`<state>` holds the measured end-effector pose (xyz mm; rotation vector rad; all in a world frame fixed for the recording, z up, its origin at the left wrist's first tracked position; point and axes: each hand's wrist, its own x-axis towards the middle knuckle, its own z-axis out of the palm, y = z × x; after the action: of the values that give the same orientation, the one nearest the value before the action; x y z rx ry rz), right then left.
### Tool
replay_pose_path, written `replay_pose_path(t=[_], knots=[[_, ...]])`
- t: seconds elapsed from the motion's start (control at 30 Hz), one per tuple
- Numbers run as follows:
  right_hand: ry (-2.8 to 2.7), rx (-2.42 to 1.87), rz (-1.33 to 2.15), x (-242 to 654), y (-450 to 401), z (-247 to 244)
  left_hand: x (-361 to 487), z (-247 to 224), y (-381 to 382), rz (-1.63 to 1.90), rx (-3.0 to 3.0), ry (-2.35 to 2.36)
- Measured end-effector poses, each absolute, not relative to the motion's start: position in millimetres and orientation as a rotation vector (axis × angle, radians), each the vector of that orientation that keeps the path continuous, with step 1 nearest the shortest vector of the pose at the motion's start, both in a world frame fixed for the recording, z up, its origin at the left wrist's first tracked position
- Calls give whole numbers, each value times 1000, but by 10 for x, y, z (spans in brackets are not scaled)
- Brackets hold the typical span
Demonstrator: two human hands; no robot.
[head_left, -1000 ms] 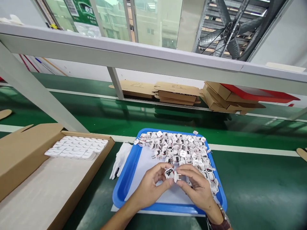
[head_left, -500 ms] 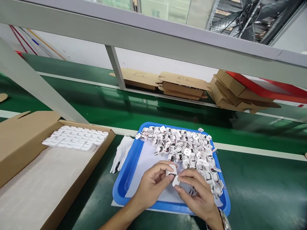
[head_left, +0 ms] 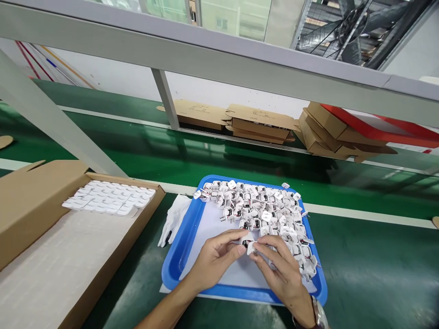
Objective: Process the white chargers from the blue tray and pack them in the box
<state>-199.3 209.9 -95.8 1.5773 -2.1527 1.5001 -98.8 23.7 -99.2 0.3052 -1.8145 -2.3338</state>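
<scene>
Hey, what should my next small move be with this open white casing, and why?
I'd probably line up the small white cover in the right hand with the white casing in the left hand, because the casing's dark interior is showing.

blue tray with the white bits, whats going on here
Over the blue tray, a person's left hand holds a white casing, dark inside, and the right hand holds a white cap beside it. More white units crowd the tray's far and right parts. To its left are a white glove and an open carton.
</scene>
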Motion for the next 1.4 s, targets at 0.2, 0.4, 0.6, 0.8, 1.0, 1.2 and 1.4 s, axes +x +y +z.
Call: replay_pose_path(t=[0.2, 0.4, 0.6, 0.8, 1.0, 1.2, 1.4], knots=[[-2084, 1623, 1463, -1987, 2087, -970, -963, -1043, 245, -2277, 176, -1853], [-2360, 1523, 1773, -2014, 2122, -926, -958, -1050, 301, -2219, 197, -1779], [-2587, 1286, 2270, -2055, 2146, -854, -945, -1057, 350, -2128, 45, -1752], [-2494, 1260, 2187, -2009, 2104, -829, -935, -1069, 369, -2149, -2, -1752], [-2492, 1313, 2136, -1955, 2082, -841, -927, -1048, 393, -2141, 65, -1777], [-2407, 1295, 2404, -1945, 2061, -879, -914, -1035, 380, -2146, 85, -1781], [-2435, 1275, 2347, -1932, 2050, -817, -892, -1048, 408, -2133, 51, -1748]])
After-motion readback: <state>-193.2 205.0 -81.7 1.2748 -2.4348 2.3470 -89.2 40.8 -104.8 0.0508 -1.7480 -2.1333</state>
